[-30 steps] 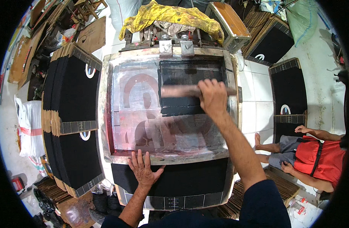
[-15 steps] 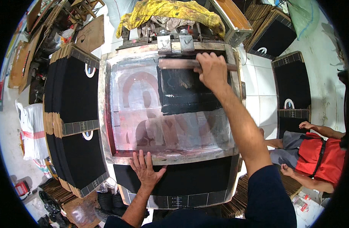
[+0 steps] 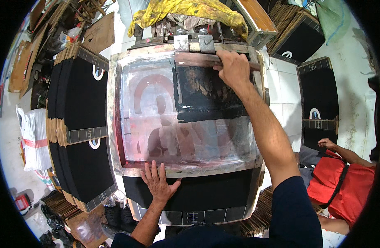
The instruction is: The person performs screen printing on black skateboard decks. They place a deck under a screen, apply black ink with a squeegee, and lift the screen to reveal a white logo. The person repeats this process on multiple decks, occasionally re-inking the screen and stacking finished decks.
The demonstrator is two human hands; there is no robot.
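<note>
A screen printing frame point(image 3: 115, 103) lies flat before me over a board covered with black cloth point(image 3: 190, 192). My right hand point(image 3: 234, 71) grips a wooden squeegee point(image 3: 194, 58) near its right end, at the far edge of the mesh. Dark ink point(image 3: 210, 111) coats the upper right part of the mesh, with a thinner patch below the squeegee. Reddish curved shapes point(image 3: 155, 80) show through the pale mesh at left. My left hand point(image 3: 160, 182) rests with fingers spread on the near rim of the frame and the black cloth. The squeegee's blade is hidden.
Two metal clamps point(image 3: 181, 43) hold the frame's far side, behind which a stained yellow cloth point(image 3: 190, 12) is draped. Stacks of black-covered boards point(image 3: 84, 99) stand at left; more boards point(image 3: 318, 91) lie at right. A person in red point(image 3: 334, 177) is close on the right.
My right hand has pushed the squeegee slightly farther away, up to the far edge of the mesh. My left hand stays in place. The person at right has shifted nearer and leans lower.
</note>
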